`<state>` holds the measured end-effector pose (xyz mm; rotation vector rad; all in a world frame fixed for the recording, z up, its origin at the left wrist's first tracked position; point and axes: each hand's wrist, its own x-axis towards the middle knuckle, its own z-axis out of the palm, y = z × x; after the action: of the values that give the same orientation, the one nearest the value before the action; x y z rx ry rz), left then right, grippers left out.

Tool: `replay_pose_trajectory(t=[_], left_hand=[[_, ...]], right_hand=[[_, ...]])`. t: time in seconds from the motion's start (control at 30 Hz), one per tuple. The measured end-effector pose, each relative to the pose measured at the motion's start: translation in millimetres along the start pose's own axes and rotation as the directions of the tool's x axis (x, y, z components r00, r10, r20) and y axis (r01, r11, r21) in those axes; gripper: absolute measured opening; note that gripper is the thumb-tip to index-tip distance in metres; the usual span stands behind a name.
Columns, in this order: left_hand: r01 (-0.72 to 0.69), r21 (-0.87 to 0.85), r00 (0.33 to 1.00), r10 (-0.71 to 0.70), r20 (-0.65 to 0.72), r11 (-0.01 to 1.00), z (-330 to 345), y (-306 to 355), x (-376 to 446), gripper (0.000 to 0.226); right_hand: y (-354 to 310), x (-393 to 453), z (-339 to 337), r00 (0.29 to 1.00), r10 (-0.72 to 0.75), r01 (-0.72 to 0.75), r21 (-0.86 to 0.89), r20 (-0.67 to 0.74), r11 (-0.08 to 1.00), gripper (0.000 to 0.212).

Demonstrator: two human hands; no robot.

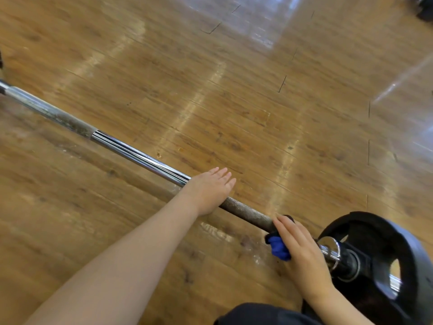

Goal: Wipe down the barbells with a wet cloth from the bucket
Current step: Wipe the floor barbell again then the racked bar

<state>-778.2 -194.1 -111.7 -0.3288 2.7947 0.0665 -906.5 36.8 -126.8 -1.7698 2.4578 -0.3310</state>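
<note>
The long steel barbell bar [131, 153] lies on the brown wood-plank floor [257, 90], running from the far left down to the black rubber weight plate [384, 259] near the person's right knee. Its long axis is the line any wipe has to follow. The right hand [302, 252] sits at the plate end, fingers curled over the bar and pressing a bunched blue cloth [278, 248] around the dull, rough-looking grip section just beside the chrome collar [330, 249]. The left hand [209, 192] lies flat across the bar further up, fingers straight and close together, palm down — steadying rather than gripping, I'd say. So nearly the whole unwiped length stretches away from the cloth toward the left, past the left hand, and the right hand is the one placed to travel it. The left hand sits in that path, so I'd guess it has to lift or shift along. No bucket is in sight.
</note>
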Motion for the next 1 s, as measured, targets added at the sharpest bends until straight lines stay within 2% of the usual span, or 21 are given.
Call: replay_pose_trajectory(t=[0.17, 0.3, 0.43, 0.53, 0.67, 0.73, 0.87, 1.0], left_hand=[[0.009, 0.000, 1.000, -0.009, -0.015, 1.000, 1.4, 0.8, -0.6, 0.060], [0.004, 0.003, 1.000, -0.004, -0.005, 1.000, -1.0, 0.2, -0.7, 0.056], [0.016, 0.003, 1.000, -0.016, 0.011, 1.000, -1.8, -0.8, 1.8, 0.054], [0.010, 0.014, 1.000, -0.010, -0.008, 1.000, -2.3, -0.6, 2.7, 0.054], [0.032, 0.044, 0.999, -0.032, 0.011, 0.999, -0.8, 0.4, 5.8, 0.057], [0.029, 0.046, 1.000, -0.030, 0.007, 0.999, -1.7, 0.0, 6.4, 0.059], [0.029, 0.039, 0.999, -0.030, 0.022, 0.999, -6.7, 0.4, 6.8, 0.063], [0.023, 0.036, 1.000, -0.023, 0.017, 0.999, -2.3, -0.4, 6.9, 0.065]], right_hand=[[-9.3, -0.8, -13.7, 0.994, 0.094, -0.092, 0.032, -0.056, 0.995, 0.080], [-58.4, 46.9, 12.2, 0.983, -0.149, 0.161, 0.116, -0.108, 0.980, 0.069], [-71.9, 63.6, 30.3, 0.982, -0.180, 0.181, 0.010, -0.054, 0.984, 0.075], [-75.3, 51.2, 24.5, 0.991, -0.126, 0.121, -0.088, -0.050, 0.989, 0.077], [-82.0, 70.3, 27.4, 0.989, 0.004, 0.000, 0.029, -0.148, 1.000, 0.067], [-79.0, 77.2, 27.3, 0.994, 0.031, -0.027, 0.040, -0.102, 0.999, 0.075], [-53.3, 58.6, 13.5, 0.997, 0.015, -0.012, 0.042, -0.074, 0.999, 0.069], [-15.8, 20.0, 0.2, 0.992, 0.106, -0.104, 0.024, -0.072, 0.994, 0.071]])
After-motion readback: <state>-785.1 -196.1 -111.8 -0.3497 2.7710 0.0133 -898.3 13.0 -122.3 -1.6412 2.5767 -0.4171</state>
